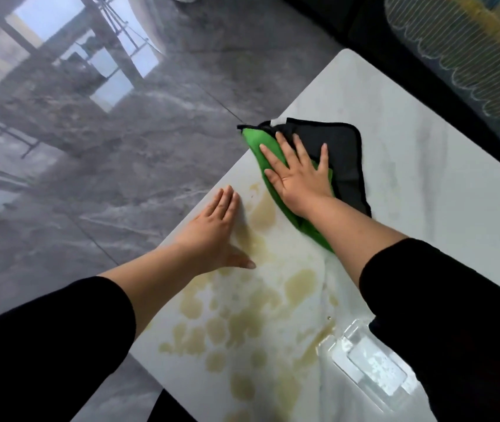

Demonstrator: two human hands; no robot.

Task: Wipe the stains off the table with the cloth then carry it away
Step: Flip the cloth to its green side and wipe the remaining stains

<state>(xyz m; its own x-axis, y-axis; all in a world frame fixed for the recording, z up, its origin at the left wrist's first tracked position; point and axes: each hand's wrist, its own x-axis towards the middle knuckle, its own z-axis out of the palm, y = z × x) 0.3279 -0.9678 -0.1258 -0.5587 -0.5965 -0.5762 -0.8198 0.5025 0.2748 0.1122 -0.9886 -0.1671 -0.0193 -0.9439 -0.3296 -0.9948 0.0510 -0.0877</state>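
Observation:
A green and black cloth (344, 156) lies on the white table (410, 190) near its left edge. My right hand (295, 170) presses flat on the cloth with fingers spread. My left hand (215, 229) rests flat on the tabletop by the left edge, beside the cloth. Yellowish-brown stains (242, 318) spread in blotches over the near part of the table, between and below my two arms.
A clear plastic tray (370, 363) sits on the table's near right part. Glossy grey marble floor (96, 166) lies left of the table. A dark sofa with a patterned cushion (467, 47) stands beyond the table's far right side.

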